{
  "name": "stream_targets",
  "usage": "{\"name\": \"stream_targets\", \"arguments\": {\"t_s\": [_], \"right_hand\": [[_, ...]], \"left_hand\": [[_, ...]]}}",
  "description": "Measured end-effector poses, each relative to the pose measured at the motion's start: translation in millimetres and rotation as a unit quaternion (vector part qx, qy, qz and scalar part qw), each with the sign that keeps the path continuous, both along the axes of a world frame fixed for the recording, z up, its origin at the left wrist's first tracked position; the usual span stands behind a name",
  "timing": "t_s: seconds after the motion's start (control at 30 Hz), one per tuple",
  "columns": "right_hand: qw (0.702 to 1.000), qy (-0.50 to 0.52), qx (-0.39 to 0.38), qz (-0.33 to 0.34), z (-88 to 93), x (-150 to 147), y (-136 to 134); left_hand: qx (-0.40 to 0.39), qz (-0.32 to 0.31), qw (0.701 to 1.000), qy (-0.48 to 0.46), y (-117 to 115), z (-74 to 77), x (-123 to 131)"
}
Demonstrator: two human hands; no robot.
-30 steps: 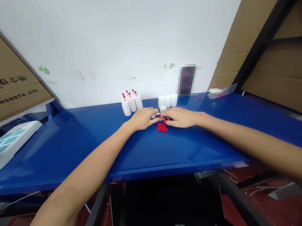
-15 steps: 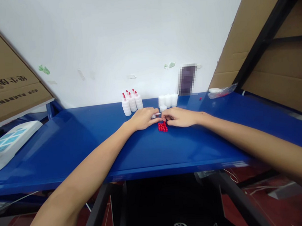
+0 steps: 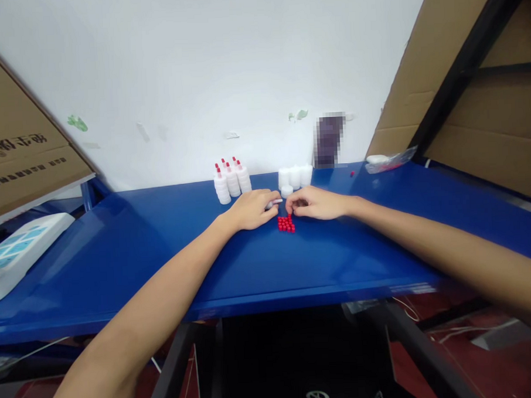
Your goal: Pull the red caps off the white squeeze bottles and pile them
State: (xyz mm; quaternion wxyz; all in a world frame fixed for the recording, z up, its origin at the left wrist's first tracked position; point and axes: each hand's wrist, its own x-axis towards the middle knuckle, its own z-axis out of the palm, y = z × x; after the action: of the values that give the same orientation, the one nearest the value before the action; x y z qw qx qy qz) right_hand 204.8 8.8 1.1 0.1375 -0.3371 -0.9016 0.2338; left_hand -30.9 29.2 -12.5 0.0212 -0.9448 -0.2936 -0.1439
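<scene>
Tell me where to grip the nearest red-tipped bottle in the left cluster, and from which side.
Probably best around the white body of that bottle, from its front left: it stands upright, with other bottles crowded behind and right.

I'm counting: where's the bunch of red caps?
In the head view, the small round red plastic caps lie bunched just right of centre, by the fingertips of the right hand.

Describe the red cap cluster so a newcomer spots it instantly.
Start at the blue table against the white wall. Find where the left hand and right hand nearly meet; just on the near side is a tight cluster of small red caps. Unlike the red tips on the white bottles, these sit directly on the table.
</scene>
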Motion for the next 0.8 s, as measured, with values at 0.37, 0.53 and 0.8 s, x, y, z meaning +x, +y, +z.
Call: {"name": "stream_targets", "arguments": {"t_s": [0.37,0.53,0.8], "right_hand": [[0.99,0.075,0.096,-0.065,-7.1,-2,0],[0.985,0.096,0.118,-0.085,-9.1,-6,-2],[0.95,0.194,0.186,-0.162,-12.0,-7,4]], "left_hand": [[0.005,-0.004,1.0,-0.003,-2,-2.2,0],[-0.001,-0.005,1.0,-0.007,-4,-2.2,2],[-0.051,0.023,0.996,-0.063,-1,-2.7,-1]]}}
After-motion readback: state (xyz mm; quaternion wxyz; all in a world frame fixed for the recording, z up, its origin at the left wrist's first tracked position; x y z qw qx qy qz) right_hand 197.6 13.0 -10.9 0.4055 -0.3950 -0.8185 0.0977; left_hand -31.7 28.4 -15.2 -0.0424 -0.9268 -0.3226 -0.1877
